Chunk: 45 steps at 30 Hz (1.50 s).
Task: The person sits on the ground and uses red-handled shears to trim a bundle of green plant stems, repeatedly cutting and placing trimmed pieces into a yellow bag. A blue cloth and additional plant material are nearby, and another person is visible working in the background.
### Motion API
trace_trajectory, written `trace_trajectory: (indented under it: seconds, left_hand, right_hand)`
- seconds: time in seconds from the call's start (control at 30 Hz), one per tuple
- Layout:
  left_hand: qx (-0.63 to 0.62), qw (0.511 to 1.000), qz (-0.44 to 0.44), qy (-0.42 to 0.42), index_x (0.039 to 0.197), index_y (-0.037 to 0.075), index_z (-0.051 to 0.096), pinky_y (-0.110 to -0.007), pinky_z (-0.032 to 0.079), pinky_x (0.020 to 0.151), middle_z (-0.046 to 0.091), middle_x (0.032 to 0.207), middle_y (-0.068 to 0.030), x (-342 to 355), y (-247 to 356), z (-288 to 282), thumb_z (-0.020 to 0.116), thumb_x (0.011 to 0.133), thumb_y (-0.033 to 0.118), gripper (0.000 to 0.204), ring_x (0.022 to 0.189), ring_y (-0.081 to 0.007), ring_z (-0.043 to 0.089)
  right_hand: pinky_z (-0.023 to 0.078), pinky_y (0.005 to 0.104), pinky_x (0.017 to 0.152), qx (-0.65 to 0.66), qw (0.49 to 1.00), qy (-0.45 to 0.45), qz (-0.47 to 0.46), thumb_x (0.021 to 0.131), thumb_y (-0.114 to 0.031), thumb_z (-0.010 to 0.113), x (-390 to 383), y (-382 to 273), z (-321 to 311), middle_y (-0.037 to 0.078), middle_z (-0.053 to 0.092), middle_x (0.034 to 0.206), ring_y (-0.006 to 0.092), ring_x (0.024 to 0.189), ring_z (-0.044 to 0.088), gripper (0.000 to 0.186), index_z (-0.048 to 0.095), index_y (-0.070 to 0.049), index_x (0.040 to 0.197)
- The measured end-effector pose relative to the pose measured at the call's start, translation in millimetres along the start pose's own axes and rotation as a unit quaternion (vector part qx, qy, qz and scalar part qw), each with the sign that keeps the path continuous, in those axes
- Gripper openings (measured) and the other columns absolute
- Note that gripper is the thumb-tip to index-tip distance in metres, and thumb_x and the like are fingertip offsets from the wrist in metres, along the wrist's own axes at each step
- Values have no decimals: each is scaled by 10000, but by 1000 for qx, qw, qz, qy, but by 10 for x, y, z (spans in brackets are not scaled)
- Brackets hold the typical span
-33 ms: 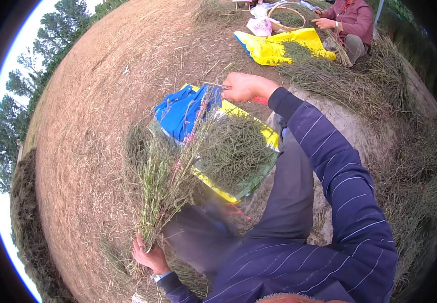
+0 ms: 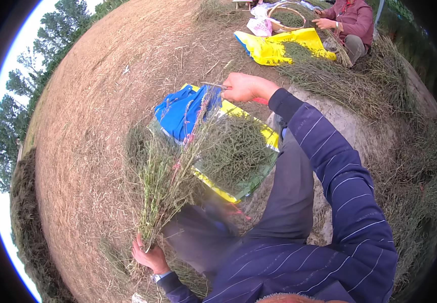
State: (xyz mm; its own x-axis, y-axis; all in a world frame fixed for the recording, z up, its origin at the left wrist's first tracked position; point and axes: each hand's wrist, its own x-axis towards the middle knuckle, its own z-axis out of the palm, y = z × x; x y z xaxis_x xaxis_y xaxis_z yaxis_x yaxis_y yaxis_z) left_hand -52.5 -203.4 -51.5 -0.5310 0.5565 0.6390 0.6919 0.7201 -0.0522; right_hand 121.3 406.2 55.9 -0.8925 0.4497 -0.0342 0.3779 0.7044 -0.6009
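Observation:
My left hand (image 2: 149,255) grips a bundle of green and dry stalks (image 2: 158,187) by its lower end, low on the left. The bundle fans upward, with pinkish sprigs near its top. My right hand (image 2: 237,87) is closed on a thin greyish thing (image 2: 212,85), stem or blade, I cannot tell, level with the bundle's tips. Beneath it lie a crumpled blue cloth (image 2: 175,113) and a yellow-edged sheet (image 2: 271,136) bearing a heap of short green cuttings (image 2: 236,151). My bent legs (image 2: 286,197) are beside the sheet.
A co-worker in maroon (image 2: 350,25) crouches at top right beside a yellow sheet (image 2: 256,48), a hooped basket (image 2: 288,7) and pale pink bags (image 2: 259,25). Piled stalks (image 2: 370,86) lie on the right. Straw-covered ground (image 2: 77,131) stretches left toward trees.

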Motion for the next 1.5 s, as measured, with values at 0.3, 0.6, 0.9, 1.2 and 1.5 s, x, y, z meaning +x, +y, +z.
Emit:
trace_trajectory:
  seconds: [0.3,0.6,0.9,1.2,1.5]
  left_hand:
    - [20,998,-35,-42,1193,99,694,-483,453,685,657,909,-111,-152,-137,73,832,815,195,414,759,-376,637]
    - [11,999,-28,-23,1221,76,706,-489,481,733,682,961,-133,-128,-109,72,849,789,218,477,822,-392,663]
    - [29,995,-62,-75,1169,51,776,-496,517,795,768,1046,-172,-136,-106,39,866,780,245,443,919,-406,703]
    - [33,994,-59,-86,1163,39,770,-495,522,809,770,1075,-173,-128,-142,34,838,801,193,399,949,-405,716]
    - [42,994,-63,-77,1131,19,768,-489,495,750,767,1000,-175,-125,-124,38,857,796,190,386,850,-390,701]
  right_hand:
    - [541,355,616,153,985,10,76,969,-287,672,-367,136,8,83,692,760,173,642,648,319,691,15,868]
    - [541,298,617,247,969,28,9,1001,-231,662,-602,61,-95,32,682,797,110,664,648,236,672,0,957]
    - [545,292,628,202,978,19,53,1013,-227,671,-640,15,-115,29,686,812,110,692,665,238,663,2,950]
    - [542,298,637,222,974,36,19,1009,-235,669,-680,9,-105,30,688,804,112,686,659,250,664,0,923]
    - [507,313,558,166,980,99,51,1024,-282,658,-556,-206,-188,12,644,725,117,585,593,303,671,-5,903]
